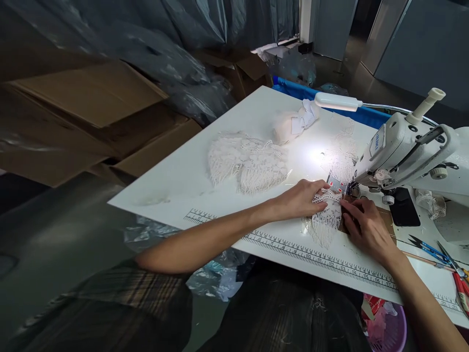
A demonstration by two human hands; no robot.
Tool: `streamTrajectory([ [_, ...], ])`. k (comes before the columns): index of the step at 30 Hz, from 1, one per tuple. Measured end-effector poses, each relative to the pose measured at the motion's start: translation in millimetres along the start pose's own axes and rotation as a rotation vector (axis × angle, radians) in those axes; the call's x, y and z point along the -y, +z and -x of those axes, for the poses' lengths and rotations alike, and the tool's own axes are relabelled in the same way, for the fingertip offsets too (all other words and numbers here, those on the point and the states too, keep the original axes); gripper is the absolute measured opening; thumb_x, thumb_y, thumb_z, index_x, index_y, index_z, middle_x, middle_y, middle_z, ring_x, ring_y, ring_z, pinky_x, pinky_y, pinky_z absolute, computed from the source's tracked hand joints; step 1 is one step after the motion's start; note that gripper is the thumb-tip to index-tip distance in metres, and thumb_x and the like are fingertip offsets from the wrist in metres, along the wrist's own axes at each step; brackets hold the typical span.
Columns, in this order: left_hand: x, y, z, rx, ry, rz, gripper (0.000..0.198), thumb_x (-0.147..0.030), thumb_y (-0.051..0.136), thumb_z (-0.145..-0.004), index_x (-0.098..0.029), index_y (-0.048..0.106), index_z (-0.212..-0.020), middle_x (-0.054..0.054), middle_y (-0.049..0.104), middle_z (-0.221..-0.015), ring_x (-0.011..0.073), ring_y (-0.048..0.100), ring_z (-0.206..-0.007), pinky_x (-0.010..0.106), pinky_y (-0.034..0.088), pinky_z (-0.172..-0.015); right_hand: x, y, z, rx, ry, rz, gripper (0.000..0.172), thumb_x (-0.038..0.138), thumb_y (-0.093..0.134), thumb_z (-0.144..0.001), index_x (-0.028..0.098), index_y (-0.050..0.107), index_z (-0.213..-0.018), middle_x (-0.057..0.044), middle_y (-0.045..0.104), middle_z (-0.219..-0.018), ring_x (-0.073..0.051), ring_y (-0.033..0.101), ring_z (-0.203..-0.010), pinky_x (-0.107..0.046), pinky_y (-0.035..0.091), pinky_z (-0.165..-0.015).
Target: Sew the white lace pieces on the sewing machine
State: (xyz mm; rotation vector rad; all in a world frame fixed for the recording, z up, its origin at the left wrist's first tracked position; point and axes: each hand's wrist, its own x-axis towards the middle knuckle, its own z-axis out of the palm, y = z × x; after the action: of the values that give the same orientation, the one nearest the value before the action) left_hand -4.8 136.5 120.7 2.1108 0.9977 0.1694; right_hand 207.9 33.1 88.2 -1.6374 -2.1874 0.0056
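Nearest me at the lower right, a purple basket (403,323) runs out of view beneath the white table (179,182), whose near edge carries a printed ruler (311,255), presumably for measuring within reach. Beyond the ruler, a fringed white lace piece (331,219) lies between the hands, beside the needle area. I see the left hand (302,199) half open, thumb and forefinger apart over the lace, probably keeping it flat. The right hand (368,229) has loosely bent fingers, tips at the lace's right edge; whether they pinch it, I cannot tell. Blue-handled thread snips (432,251) lie to the right, likely handy for trimming, near a dark phone (405,208). The sewing machine (390,146) is cut off at right, and its needle is too small for me to make out. Farther left lies a fringed lace pile (247,161); glare from the lamp (337,101) washes out the tabletop beside it. Cardboard boxes (90,93) blur at far left.
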Motion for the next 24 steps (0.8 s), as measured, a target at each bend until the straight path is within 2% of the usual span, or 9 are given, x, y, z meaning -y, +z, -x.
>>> streamTrajectory([
  [4, -2, -3.0, -2, -0.017, -0.065, -0.005, 0.058, -0.036, 0.064, -0.085, -0.014, 0.052, -0.137, 0.017, 0.066, -0.121, 0.0206, 0.071, -0.084, 0.028, 0.053, -0.072, -3, 5, -3, 0.053, -0.042, 0.234, 0.04, 0.033, 0.042, -0.098, 0.022, 0.061, -0.131, -0.014, 0.058, -0.098, -0.026, 0.056, -0.088, -0.042, 0.051, -0.079],
  [8, -2, -4.0, -7, -0.003, -0.157, 0.082, 0.055, -0.035, 0.068, -0.084, -0.016, 0.055, -0.133, 0.017, 0.065, -0.124, 0.0123, 0.069, -0.058, 0.026, 0.054, -0.061, -13, 3, -8, 0.089, -0.031, 0.139, 0.042, 0.034, 0.039, -0.099, 0.02, 0.06, -0.132, -0.014, 0.058, -0.1, -0.024, 0.055, -0.085, -0.039, 0.051, -0.077],
  [10, -3, -5.3, -9, 0.013, -0.196, 0.139, 0.055, -0.035, 0.071, -0.082, -0.016, 0.056, -0.132, 0.017, 0.064, -0.125, 0.0106, 0.067, -0.052, 0.025, 0.053, -0.055, -15, 3, -8, 0.068, -0.029, 0.04, 0.043, 0.034, 0.037, -0.1, 0.018, 0.059, -0.133, -0.014, 0.059, -0.101, -0.023, 0.056, -0.086, -0.039, 0.052, -0.077],
  [12, -4, -7.5, -10, 0.032, -0.212, 0.185, 0.056, -0.035, 0.072, -0.081, -0.015, 0.056, -0.131, 0.017, 0.066, -0.119, 0.012, 0.067, -0.053, 0.024, 0.053, -0.052, -15, 4, -6, 0.033, -0.03, -0.016, 0.042, 0.033, 0.038, -0.1, 0.019, 0.059, -0.133, -0.014, 0.06, -0.102, -0.023, 0.056, -0.087, -0.039, 0.053, -0.078],
  [15, -2, -10.4, -10, 0.038, -0.192, 0.226, 0.058, -0.037, 0.073, -0.081, -0.013, 0.055, -0.131, 0.015, 0.071, -0.102, 0.0141, 0.068, -0.054, 0.024, 0.052, -0.049, -12, 9, -2, -0.005, -0.03, 0.019, 0.04, 0.031, 0.04, -0.099, 0.021, 0.063, -0.13, -0.014, 0.059, -0.102, -0.025, 0.055, -0.089, -0.042, 0.051, -0.079],
  [20, 8, -9.1, -11, 0.017, -0.148, 0.259, 0.062, -0.043, 0.075, -0.079, -0.015, 0.056, -0.131, 0.014, 0.071, -0.096, 0.0147, 0.066, -0.055, 0.025, 0.052, -0.046, -9, 14, 1, 0.031, 0.021, 0.074, 0.04, 0.031, 0.039, -0.098, 0.025, 0.064, -0.129, -0.013, 0.058, -0.103, -0.026, 0.051, -0.09, -0.045, 0.048, -0.08],
  [24, 10, -7.6, -13, 0.027, -0.161, 0.22, 0.066, -0.045, 0.076, -0.078, -0.015, 0.056, -0.133, 0.011, 0.07, -0.088, 0.0161, 0.066, -0.058, 0.029, 0.054, -0.052, -7, 13, 2, 0.039, 0.041, 0.056, 0.042, 0.03, 0.038, -0.098, 0.026, 0.061, -0.132, -0.014, 0.058, -0.105, -0.026, 0.051, -0.09, -0.046, 0.048, -0.082],
])
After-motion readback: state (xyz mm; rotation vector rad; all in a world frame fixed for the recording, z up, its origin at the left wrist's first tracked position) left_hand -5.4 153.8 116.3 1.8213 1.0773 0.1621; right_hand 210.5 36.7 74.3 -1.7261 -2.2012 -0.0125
